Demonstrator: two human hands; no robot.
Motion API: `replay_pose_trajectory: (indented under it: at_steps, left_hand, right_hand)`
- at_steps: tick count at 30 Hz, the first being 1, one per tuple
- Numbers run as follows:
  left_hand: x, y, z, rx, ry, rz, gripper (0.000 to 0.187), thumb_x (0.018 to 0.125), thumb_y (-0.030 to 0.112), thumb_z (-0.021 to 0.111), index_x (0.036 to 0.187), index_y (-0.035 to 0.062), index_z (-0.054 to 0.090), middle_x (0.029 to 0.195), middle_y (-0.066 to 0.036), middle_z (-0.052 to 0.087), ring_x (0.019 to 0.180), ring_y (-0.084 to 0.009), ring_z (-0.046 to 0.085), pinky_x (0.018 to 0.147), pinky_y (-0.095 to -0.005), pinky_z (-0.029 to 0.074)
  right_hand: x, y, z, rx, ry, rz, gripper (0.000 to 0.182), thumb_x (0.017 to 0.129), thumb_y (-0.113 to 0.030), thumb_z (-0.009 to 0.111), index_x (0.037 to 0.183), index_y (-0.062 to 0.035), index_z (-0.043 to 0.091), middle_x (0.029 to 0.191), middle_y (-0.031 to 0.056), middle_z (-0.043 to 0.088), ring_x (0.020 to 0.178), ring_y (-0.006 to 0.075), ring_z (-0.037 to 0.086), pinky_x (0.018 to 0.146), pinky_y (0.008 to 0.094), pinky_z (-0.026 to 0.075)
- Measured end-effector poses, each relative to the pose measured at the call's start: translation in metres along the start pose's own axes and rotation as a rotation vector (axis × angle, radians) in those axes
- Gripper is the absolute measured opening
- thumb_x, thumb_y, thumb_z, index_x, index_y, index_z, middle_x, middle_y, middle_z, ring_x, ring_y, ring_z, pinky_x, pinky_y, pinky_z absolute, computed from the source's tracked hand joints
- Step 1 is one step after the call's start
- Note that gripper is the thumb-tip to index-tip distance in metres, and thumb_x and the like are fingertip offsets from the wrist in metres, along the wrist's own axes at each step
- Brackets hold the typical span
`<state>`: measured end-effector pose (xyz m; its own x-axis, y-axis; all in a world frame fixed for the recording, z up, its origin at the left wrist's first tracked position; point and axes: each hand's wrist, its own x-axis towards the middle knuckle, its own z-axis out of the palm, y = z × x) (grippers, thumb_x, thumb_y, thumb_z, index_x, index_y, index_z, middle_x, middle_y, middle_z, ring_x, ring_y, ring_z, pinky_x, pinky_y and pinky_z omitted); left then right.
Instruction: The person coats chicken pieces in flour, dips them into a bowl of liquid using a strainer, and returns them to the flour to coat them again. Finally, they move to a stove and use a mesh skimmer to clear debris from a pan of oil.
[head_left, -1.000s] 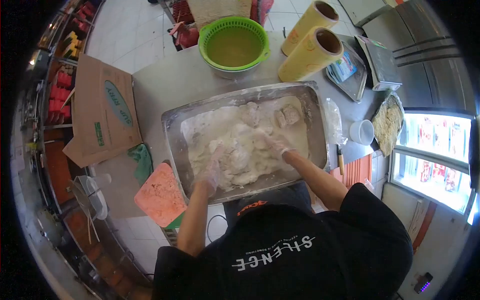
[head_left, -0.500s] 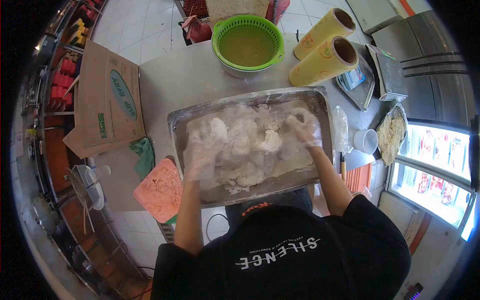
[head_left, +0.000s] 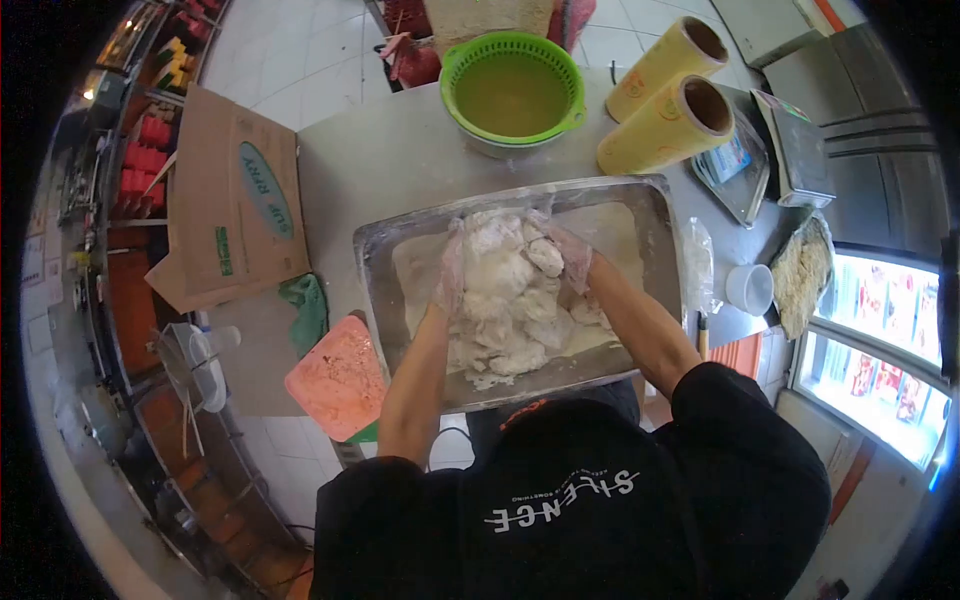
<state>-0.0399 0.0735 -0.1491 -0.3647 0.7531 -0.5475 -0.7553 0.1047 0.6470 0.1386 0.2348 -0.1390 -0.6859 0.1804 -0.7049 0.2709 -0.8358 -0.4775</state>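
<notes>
A large metal tray (head_left: 672, 290) holds white flour (head_left: 625, 225) and a heap of flour-coated pieces (head_left: 500, 275), lumpy and pale; their kind is hidden under the coating. Both hands wear thin clear plastic gloves. My left hand (head_left: 452, 268) presses against the heap's left side, its fingers curved round the far left edge. On the opposite side, my right hand (head_left: 568, 255) cups the heap's upper right, with its fingertips partly hidden among the pieces. Between the two hands the pieces are squeezed together into a mound.
Behind the tray stands a green strainer basket (head_left: 578, 122) with yellowish liquid. Two film rolls (head_left: 650, 140), a scale (head_left: 800, 150) and a white cup (head_left: 750, 288) are to the right. Leftward are a cardboard box (head_left: 235, 200), a green cloth (head_left: 305, 310) and a pinkish board (head_left: 338, 380).
Both hands have come inward from the tray's sides to the heap. The scattered, blurred pieces and flour dust are now gathered in a mound between them. The view has shifted slightly.
</notes>
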Motion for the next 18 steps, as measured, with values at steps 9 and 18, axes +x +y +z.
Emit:
replay_pose_trajectory:
  at_steps: [9,18]
  left_hand:
    - [-0.156,0.098,0.045,1.002,0.037,-0.143,0.042,0.086,0.023,0.063,0.122,0.0024,0.061,0.101,-0.001,0.064,0.085,-0.0112,0.060,0.068,-0.0268,0.048]
    - [-0.208,0.044,0.017,1.224,0.702,-0.108,0.050,0.088,0.032,0.066,0.128,0.0029,0.058,0.111,-0.009,0.068,0.089,-0.0186,0.066,0.073,-0.0321,0.054]
  right_hand:
    - [-0.110,-0.029,0.060,-1.225,-0.304,-0.681,0.058,0.086,-0.021,0.071,0.139,-0.0131,0.050,0.134,0.0117,0.057,0.126,0.0267,0.053,0.109,0.0381,0.041]
    - [-0.174,0.016,-0.016,-0.908,0.645,-0.112,0.045,0.091,-0.036,0.062,0.126,-0.0082,0.062,0.117,0.0201,0.065,0.113,0.0374,0.059,0.103,0.0404,0.043]
